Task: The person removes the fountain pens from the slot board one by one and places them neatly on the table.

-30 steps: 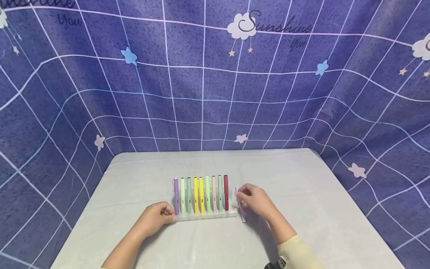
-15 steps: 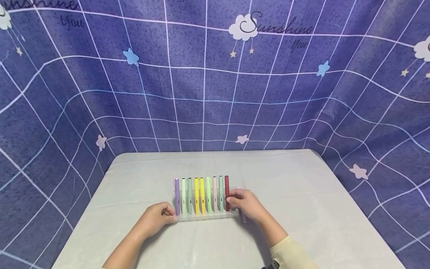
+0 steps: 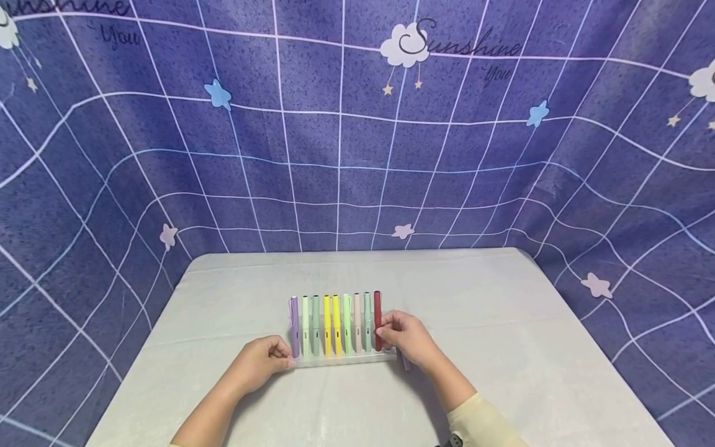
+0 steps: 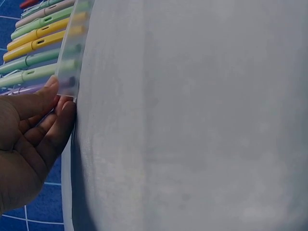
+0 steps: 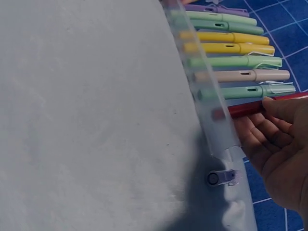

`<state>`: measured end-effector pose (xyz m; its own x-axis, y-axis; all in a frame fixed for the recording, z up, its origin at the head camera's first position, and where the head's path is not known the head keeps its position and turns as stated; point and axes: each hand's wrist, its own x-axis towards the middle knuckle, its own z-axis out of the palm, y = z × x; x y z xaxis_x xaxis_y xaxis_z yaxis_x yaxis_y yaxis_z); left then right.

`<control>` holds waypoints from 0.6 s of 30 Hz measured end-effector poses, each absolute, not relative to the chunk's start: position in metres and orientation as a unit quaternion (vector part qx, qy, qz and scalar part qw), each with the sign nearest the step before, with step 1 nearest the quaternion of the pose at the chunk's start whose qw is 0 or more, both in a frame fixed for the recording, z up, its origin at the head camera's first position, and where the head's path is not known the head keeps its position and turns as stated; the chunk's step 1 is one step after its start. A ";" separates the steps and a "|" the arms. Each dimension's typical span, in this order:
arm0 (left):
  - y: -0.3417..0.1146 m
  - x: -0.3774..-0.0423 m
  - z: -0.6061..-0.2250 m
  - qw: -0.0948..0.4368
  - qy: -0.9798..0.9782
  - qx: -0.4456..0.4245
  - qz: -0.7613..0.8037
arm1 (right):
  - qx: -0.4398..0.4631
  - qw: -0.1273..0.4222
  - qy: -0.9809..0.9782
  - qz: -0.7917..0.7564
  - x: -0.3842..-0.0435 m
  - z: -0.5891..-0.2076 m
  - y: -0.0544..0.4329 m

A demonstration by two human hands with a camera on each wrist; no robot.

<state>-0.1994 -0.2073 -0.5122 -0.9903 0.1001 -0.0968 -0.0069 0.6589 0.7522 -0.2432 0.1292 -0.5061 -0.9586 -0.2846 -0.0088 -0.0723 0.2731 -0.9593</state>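
A clear plastic pen holder (image 3: 342, 360) stands on the table with a row of pens upright in it. My left hand (image 3: 258, 365) pinches its left end, thumb on the front corner in the left wrist view. At the other end my right hand (image 3: 412, 340) pinches the dark red pen (image 3: 377, 310) between thumb and fingers. The red pen's lower end is still behind the holder's clear front wall (image 5: 219, 130) in the right wrist view. A lilac pen (image 5: 224, 177) lies on the table just past the holder's right end, partly hidden by my right hand in the head view.
Besides the red one, the row has a purple pen (image 3: 294, 326) at the left end, then pale green, grey-green, yellow (image 3: 327, 326) and pinkish pens. A white cloth covers the table (image 3: 268, 410). Blue-purple grid-patterned curtain (image 3: 357, 136) surrounds its back and sides.
My right hand has left the lilac pen, moved left and taken hold of the red pen. That pen has turned, its clip now showing on the right. The left hand stays on the holder.
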 end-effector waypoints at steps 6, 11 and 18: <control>-0.207 -0.199 -0.512 0.062 0.910 0.024 0.408 | -0.101 0.060 0.783 -0.611 -0.241 -0.496 0.129; -0.207 -0.200 -0.512 0.063 0.911 0.025 0.407 | -0.096 0.070 0.767 -0.631 -0.240 -0.495 0.134; -0.206 -0.200 -0.510 0.063 0.912 0.025 0.405 | -0.090 0.093 0.770 -0.625 -0.237 -0.504 0.145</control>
